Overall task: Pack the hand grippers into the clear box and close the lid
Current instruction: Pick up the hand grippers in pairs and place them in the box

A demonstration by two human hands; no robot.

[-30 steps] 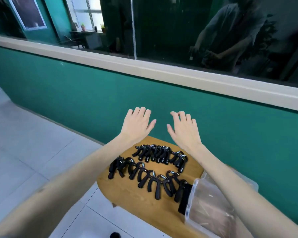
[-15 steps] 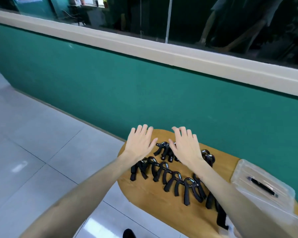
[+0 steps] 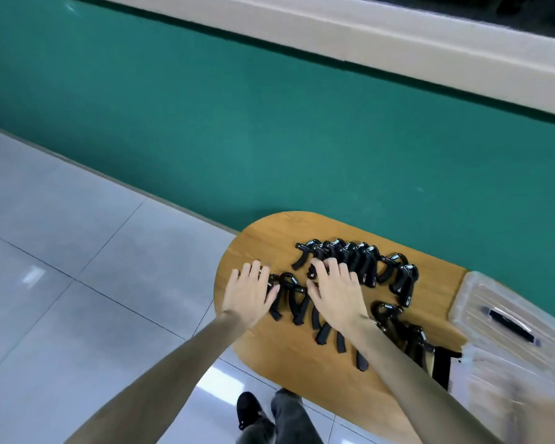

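hand grippers [image 3: 354, 261] lie in two rows on the table [image 3: 269, 354], left of the clear box [image 3: 507, 318]. left hand [image 3: 249, 293] and right hand [image 3: 338, 293] rest spread on them; grip unclear. interlocked handles could snag and be dragged off the table edge.

Indoor institutional room or corridor, likely an office or lab workspace; exact kind not determinable.

Teal-painted lower wall [image 3: 269, 129] capped by a broad cream ledge [image 3: 382, 30], with dark glazing above at the top right corner. Glossy pale grey floor tiles [image 3: 77, 251] with thin dark grout lines and reflected overhead light. Small rounded wooden table [image 3: 269, 354] set against the wall, laid out with many identical black hand grippers [image 3: 356, 254] in rows and a clear plastic lidded box [image 3: 507, 318] at its right end.
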